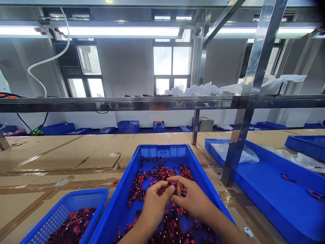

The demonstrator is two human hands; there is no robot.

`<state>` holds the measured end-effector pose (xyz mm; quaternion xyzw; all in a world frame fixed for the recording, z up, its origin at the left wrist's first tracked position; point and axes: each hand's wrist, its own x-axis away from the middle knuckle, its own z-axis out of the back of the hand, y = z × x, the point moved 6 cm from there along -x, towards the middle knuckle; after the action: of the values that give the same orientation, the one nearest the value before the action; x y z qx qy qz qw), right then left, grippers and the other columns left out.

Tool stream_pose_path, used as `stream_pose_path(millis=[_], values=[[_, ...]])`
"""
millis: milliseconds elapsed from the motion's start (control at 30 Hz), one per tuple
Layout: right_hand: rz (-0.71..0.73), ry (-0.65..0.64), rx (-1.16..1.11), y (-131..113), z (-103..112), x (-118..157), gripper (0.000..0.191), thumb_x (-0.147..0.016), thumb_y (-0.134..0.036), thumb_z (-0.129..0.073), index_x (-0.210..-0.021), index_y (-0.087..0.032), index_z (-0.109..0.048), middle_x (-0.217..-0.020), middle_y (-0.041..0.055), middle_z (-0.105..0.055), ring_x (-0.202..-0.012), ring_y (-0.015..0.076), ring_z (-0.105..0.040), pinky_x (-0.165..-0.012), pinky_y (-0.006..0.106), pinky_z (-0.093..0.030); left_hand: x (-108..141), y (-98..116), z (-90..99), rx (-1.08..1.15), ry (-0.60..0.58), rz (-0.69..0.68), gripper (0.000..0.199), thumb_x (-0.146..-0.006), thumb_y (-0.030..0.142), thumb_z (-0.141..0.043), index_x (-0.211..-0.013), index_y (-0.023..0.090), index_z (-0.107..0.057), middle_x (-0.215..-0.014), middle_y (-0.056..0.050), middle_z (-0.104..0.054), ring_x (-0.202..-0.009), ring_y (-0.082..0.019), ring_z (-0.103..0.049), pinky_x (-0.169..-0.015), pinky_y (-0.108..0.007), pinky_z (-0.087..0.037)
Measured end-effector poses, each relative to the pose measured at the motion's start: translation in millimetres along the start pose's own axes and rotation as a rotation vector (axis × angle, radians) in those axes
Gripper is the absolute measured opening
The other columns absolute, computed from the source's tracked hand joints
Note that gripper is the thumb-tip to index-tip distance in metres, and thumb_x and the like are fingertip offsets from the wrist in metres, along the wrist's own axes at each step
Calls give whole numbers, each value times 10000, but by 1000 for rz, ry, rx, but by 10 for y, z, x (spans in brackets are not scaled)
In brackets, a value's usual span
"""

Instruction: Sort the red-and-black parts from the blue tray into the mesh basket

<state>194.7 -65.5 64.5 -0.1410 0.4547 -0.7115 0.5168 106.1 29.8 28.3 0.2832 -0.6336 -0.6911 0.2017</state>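
Observation:
Over the middle of a long blue tray, my two hands meet at the fingertips. My left hand is closed in a pinch, with a small dark piece showing between its thumb and index finger. My right hand comes in from the other side, fingers curled and closed at the same piece; its fingertips partly cover it. Many small red-and-black pieces lie scattered in the tray beneath and around both hands. Their exact kind is too small to tell.
A perforated blue basket with more red-and-black pieces stands at left. At right, another blue tray holds a plastic bag and a few pieces. A metal post rises between the trays; a shelf rail crosses above the cardboard-covered table.

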Motion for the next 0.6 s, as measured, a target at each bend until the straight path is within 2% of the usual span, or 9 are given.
stream_pose_path(millis=[67,167,267,433,500,533,600], values=[[-15,-28,-108,11,-16,-8,426,-748,-208,-638,-1174,-231,-647,-764,-26,-619,-714,152,-590,-738,268,-480,14,78,61,-123,56,-78,318,-756,469,-682,-838,162,-688,-813,-36,-632,-615,-110,-502,-549,-207,-373],[-33,-43,-212,13,-30,-11,433,-773,-241,-643,-1206,-231,-650,-723,-33,-578,-700,149,-569,-751,284,-483,51,124,118,-220,126,-68,202,-753,343,-671,-857,170,-683,-812,-21,-620,-559,-89,-439,-528,-206,-334],[-6,-2,-241,-12,-4,-9,400,-775,-285,-674,-1172,-234,-683,-734,-19,-595,-707,157,-563,-746,293,-479,85,152,126,-242,156,-61,159,-741,256,-647,-877,174,-665,-772,1,-593,-525,-72,-390,-510,-195,-302],[70,69,-173,-99,30,9,277,-794,-269,-660,-1059,-265,-742,-781,3,-678,-681,157,-560,-704,294,-462,89,161,100,-211,130,-38,194,-748,233,-625,-929,169,-650,-753,19,-558,-479,-48,-335,-461,-184,-261],[95,103,-205,-119,44,19,223,-786,-255,-664,-989,-246,-755,-748,3,-666,-667,149,-555,-681,279,-460,72,138,78,-176,97,-32,254,-753,258,-638,-994,178,-640,-774,24,-549,-465,-37,-329,-439,-178,-245],[77,130,-279,-98,58,20,199,-784,-264,-665,-962,-232,-748,-696,-8,-633,-626,134,-537,-633,260,-456,61,123,66,-145,80,-31,290,-752,284,-654,-1024,185,-631,-786,27,-543,-460,-33,-333,-431,-175,-241],[-29,152,-579,13,56,11,168,-800,-333,-633,-889,-208,-701,-573,-49,-503,-471,90,-427,-452,204,-382,40,82,54,-46,70,-7,356,-738,356,-688,-1046,193,-613,-778,38,-518,-440,-26,-337,-410,-171,-242]])
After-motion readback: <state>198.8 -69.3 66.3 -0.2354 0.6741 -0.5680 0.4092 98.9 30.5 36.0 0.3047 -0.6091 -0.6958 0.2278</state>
